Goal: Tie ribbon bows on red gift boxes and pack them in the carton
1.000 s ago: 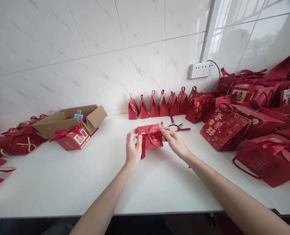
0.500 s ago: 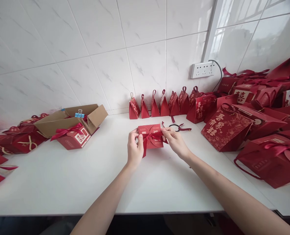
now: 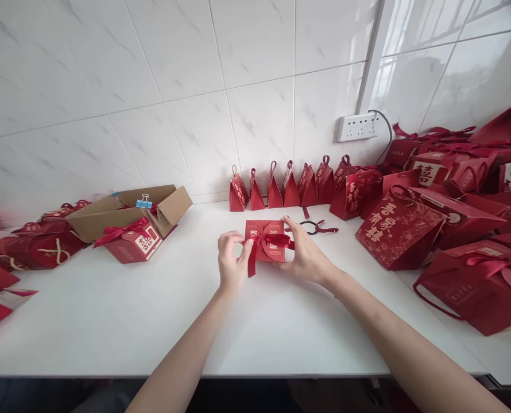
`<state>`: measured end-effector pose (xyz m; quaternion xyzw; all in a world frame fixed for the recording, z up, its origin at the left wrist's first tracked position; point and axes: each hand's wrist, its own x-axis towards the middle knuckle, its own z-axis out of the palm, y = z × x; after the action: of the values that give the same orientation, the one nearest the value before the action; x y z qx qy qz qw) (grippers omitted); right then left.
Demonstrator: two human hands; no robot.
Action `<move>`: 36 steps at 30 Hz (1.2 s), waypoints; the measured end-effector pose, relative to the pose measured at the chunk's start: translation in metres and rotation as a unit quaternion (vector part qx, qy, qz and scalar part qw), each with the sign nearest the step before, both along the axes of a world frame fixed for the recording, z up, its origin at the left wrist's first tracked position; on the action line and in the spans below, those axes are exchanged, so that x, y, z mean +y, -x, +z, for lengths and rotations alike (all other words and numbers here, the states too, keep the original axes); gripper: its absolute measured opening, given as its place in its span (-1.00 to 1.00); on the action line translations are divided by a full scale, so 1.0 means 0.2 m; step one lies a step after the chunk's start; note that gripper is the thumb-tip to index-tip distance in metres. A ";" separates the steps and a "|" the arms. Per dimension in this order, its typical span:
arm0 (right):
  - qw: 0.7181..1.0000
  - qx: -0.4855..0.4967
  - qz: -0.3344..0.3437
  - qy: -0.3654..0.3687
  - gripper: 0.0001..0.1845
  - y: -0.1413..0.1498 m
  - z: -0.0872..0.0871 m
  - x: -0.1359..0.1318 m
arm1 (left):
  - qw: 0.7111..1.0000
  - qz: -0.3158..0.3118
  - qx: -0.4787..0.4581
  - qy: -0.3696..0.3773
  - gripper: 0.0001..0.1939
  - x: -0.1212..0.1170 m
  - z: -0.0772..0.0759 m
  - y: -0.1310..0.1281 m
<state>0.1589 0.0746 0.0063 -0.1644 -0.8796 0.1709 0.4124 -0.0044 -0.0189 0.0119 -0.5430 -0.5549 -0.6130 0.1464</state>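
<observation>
A small red gift box (image 3: 262,229) with gold print sits on the white counter (image 3: 152,321), tied with a dark red ribbon (image 3: 252,259) whose tail hangs down its front. My left hand (image 3: 231,265) pinches the ribbon at the box's left side. My right hand (image 3: 304,253) wraps around the box's right side, thumb near the top edge.
A row of small red triangular boxes (image 3: 281,186) stands against the tiled wall. Large red gift bags (image 3: 393,226) crowd the right. An open cardboard carton (image 3: 122,209) and a ribboned red box (image 3: 132,244) lie left. A loose ribbon loop (image 3: 316,228) lies behind the box.
My right hand has let go of the ribbon's right end and moved down to grip the box's side. My left hand shifted slightly lower, still on the ribbon.
</observation>
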 end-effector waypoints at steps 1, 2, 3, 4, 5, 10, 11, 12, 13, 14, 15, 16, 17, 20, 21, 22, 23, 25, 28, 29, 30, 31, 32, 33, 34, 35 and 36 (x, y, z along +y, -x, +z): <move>1.000 0.007 0.001 0.004 0.03 0.00 0.00 0.00 | 0.997 0.013 0.067 -0.034 -0.86 -0.01 0.00 -0.01; 1.000 0.012 0.003 0.007 0.04 0.01 0.00 -0.01 | 0.990 0.013 0.128 -0.055 -0.88 -0.01 0.00 -0.02; 1.000 0.014 0.007 0.007 0.03 0.01 0.00 -0.01 | 0.982 0.003 0.179 -0.065 -0.89 -0.01 0.00 -0.04; 1.000 0.015 0.012 0.005 0.02 0.01 0.00 -0.02 | 0.973 -0.009 0.218 -0.068 -0.89 -0.02 0.00 -0.05; 1.000 0.014 0.016 0.001 0.00 0.01 0.00 -0.02 | 0.967 -0.019 0.246 -0.067 -0.88 -0.02 0.00 -0.06; 1.000 0.016 0.016 0.005 -0.01 0.01 0.00 -0.03 | 0.958 -0.023 0.280 -0.062 -0.89 -0.01 -0.01 -0.07; 1.000 0.017 0.015 0.007 -0.02 0.01 0.00 -0.03 | 0.958 -0.023 0.279 -0.062 -0.89 -0.01 -0.01 -0.07; 1.000 0.017 0.015 0.010 -0.03 0.01 0.00 -0.03 | 0.960 -0.025 0.274 -0.060 -0.89 -0.01 -0.01 -0.07; 1.000 0.017 0.015 0.014 -0.03 0.01 0.00 -0.03 | 0.963 -0.028 0.262 -0.059 -0.88 -0.01 -0.01 -0.07; 1.000 0.017 0.016 0.021 -0.03 0.01 0.00 -0.03 | 0.969 -0.030 0.239 -0.054 -0.88 -0.02 0.00 -0.07; 0.999 0.018 0.016 0.028 -0.02 0.01 0.00 -0.03 | 0.978 -0.028 0.203 -0.046 -0.88 -0.02 0.00 -0.07; 0.999 0.020 0.017 0.036 -0.01 0.01 0.01 -0.03 | 0.988 -0.020 0.149 -0.034 -0.87 -0.02 0.00 -0.06; 0.999 0.023 0.017 0.044 -0.01 0.02 0.01 -0.03 | 0.997 -0.006 0.081 -0.018 -0.87 -0.02 0.00 -0.06; 0.998 0.026 0.018 0.061 -0.01 0.02 0.01 -0.03 | 0.989 0.036 -0.134 0.045 -0.81 0.00 0.01 -0.01; 0.997 0.023 0.019 0.065 -0.01 0.02 0.01 -0.03 | 0.980 0.034 -0.185 0.068 -0.78 0.01 0.01 0.00; 0.997 0.020 0.019 0.067 -0.02 0.02 0.01 -0.03 | 0.971 0.022 -0.221 0.090 -0.74 0.01 0.01 0.02; 0.997 0.017 0.018 0.069 -0.02 0.02 0.01 -0.03 | 0.963 0.003 -0.245 0.108 -0.72 0.02 0.01 0.03; 0.997 0.013 0.014 0.075 -0.02 0.02 0.01 -0.02 | 0.949 -0.033 -0.284 0.130 -0.68 0.03 0.00 0.04; 0.995 0.016 0.017 0.099 -0.02 0.01 0.01 -0.02 | 0.934 -0.049 -0.325 0.138 -0.71 0.05 -0.03 0.06; 0.993 0.017 0.019 0.112 -0.02 0.01 0.00 -0.02 | 0.932 -0.045 -0.332 0.139 -0.72 0.06 -0.04 0.07; 0.992 0.019 0.021 0.126 -0.01 0.01 0.00 -0.01 | 0.931 -0.039 -0.335 0.139 -0.72 0.07 -0.06 0.08; 0.990 0.021 0.022 0.139 -0.01 0.01 -0.01 0.00 | 0.931 -0.032 -0.335 0.139 -0.72 0.08 -0.07 0.10; 0.988 0.025 0.021 0.152 0.00 0.01 -0.01 0.01 | 0.932 -0.023 -0.335 0.139 -0.72 0.10 -0.08 0.12; 0.986 0.030 0.020 0.164 0.02 0.01 -0.01 0.01 | 0.932 -0.015 -0.334 0.138 -0.73 0.10 -0.08 0.14; 0.984 0.038 0.017 0.174 0.04 0.02 -0.01 0.02 | 0.933 -0.007 -0.333 0.136 -0.73 0.11 -0.08 0.16; 0.982 0.048 0.011 0.184 0.06 0.02 0.00 0.02 | 0.933 -0.001 -0.332 0.136 -0.73 0.11 -0.07 0.17; 0.981 0.056 0.005 0.188 0.07 0.02 0.02 0.02 | 0.934 0.001 -0.331 0.135 -0.73 0.10 -0.06 0.18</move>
<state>0.1544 0.0787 0.0103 -0.2244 -0.8080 0.3445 0.4220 -0.0402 0.0008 0.0008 -0.3235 -0.6499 -0.6772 -0.1202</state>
